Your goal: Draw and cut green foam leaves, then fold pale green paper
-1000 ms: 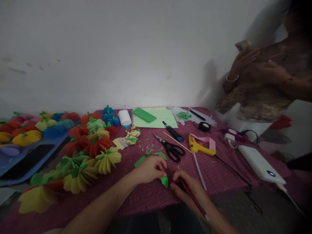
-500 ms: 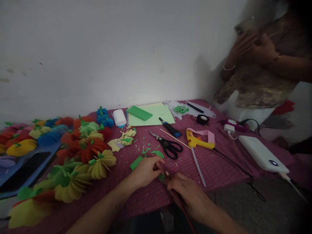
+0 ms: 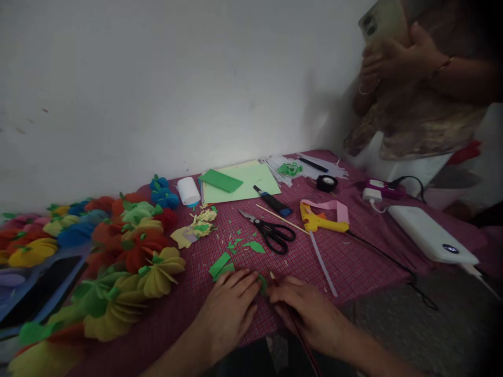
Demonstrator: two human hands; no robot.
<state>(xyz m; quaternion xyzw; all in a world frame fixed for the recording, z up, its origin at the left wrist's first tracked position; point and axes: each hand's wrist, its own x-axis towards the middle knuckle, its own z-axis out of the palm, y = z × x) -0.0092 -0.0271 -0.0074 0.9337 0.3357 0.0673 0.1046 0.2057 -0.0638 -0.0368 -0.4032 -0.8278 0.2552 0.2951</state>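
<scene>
My left hand is low over the front of the table, fingers together and bent, with a small green paper piece at its fingertips. Part of that piece is hidden by the fingers. Close on its right, my right hand is closed around a thin dark-red stick with a pale tip. The tip points up and away, beside the green piece. Just beyond my left hand lie green paper strips. A cut green leaf shape and green scraps are further back, next to black-handled scissors.
Colourful paper pumpkins crowd the left side. A utility knife, yellow glue gun with cable, tape measure and white power bank lie right of centre. At right stands a person holding a phone.
My left hand has moved down and toward me, its fingers now bent over beside the green piece. My right hand keeps the stick. The other person's phone is raised.
</scene>
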